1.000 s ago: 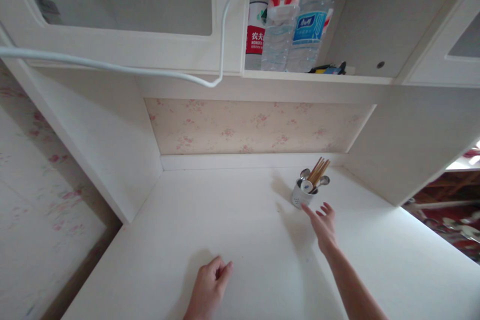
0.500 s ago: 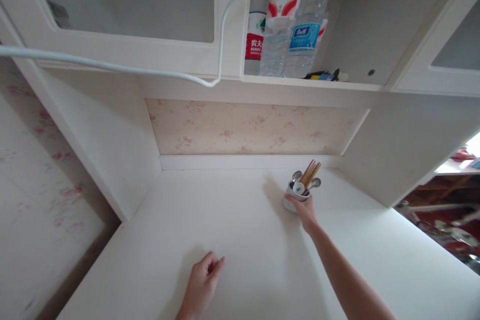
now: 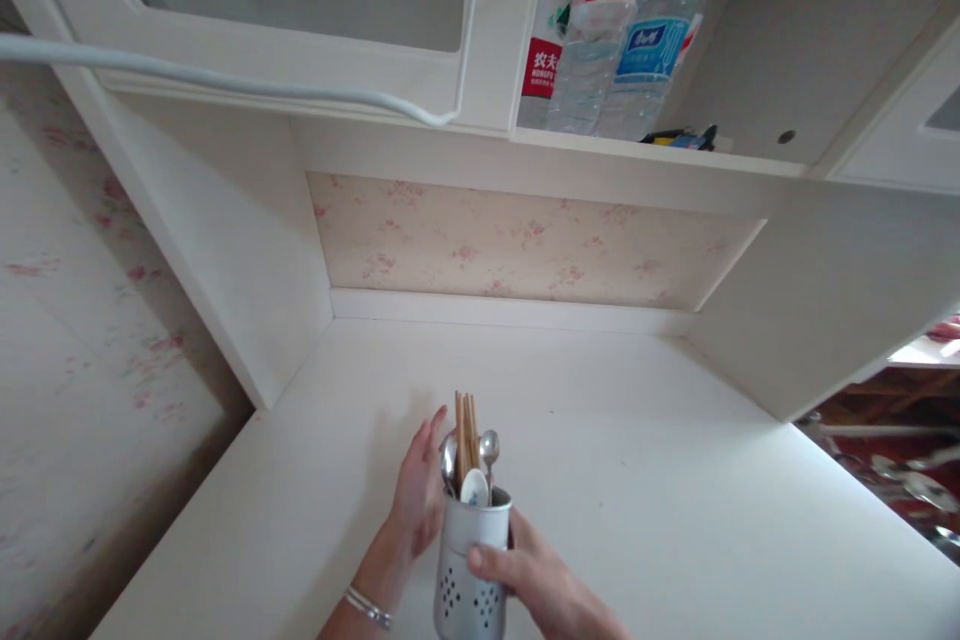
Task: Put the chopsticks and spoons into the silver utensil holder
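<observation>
here, the cutlery holder in the right hand

now we see the right hand [image 3: 536, 580] clamped on a perforated metal cutlery holder [image 3: 471, 575] at the near edge of the view. the thumb lies across its front wall and the rest of the hand wraps round its right side. the holder stands upright. its base runs out of the bottom of the picture, so we cannot tell whether it rests on the tabletop [image 3: 660, 480] or is lifted off it.

wooden chopsticks [image 3: 465, 428] stand straight up out of the holder, with metal spoons [image 3: 489, 444] on either side of them and a white spoon [image 3: 475, 488] lying at the rim in front.

the left hand [image 3: 420, 500] is open, fingers loosely apart, with its palm turned toward the holder's upper left side. it is just beside the rim, and we cannot tell whether it touches. a thin bracelet [image 3: 367, 607] circles that wrist.

further back, a flowered panel [image 3: 525, 240] closes off the rear of the tabletop. above it, water bottles [image 3: 607, 30] stand together on a shelf [image 3: 660, 152], and a white cable [image 3: 225, 80] hangs across the cabinet front to their left.
</observation>
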Tool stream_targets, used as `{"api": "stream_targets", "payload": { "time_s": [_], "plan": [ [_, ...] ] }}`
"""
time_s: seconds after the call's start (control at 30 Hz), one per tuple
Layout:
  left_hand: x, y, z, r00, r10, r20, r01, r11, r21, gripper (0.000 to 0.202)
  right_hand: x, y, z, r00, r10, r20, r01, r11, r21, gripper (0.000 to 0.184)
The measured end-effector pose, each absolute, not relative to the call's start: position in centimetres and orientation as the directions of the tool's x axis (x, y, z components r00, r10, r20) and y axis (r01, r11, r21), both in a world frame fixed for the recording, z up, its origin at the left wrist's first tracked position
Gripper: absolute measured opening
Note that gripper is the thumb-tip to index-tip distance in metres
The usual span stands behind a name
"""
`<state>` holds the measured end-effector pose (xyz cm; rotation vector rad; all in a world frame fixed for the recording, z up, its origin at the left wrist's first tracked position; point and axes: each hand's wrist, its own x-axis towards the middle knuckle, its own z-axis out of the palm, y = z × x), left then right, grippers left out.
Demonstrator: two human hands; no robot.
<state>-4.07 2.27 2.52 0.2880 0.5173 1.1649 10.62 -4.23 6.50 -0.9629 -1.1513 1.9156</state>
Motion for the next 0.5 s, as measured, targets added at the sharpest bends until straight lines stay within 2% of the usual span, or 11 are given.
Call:
{"api": "stream_targets", "payload": {
  "time_s": [0.2,0.33,0.5],
  "plan": [
    [-4.7,2.4,2.0,0.329,0.919,-0.219,-0.865,0.386,0.32,0.05,9.0,-4.4,5.6,-0.574,0.779,-0.251,-0.171,-0.414,-0.894,0.065],
    [-5.2,2.3,2.1,0.307,0.926,-0.219,-0.872,0.366,0.325,0.05,9.3,-4.4,5.1,-0.611,0.746,-0.263,-0.163,-0.444,-0.881,0.066],
    [-5.3,2.1,2.2,0.286,0.93,-0.233,-0.862,0.355,0.361,0.049,9.7,-4.6,5.0,-0.588,0.722,-0.365,-0.103,-0.514,-0.851,0.07]
  ]
}}
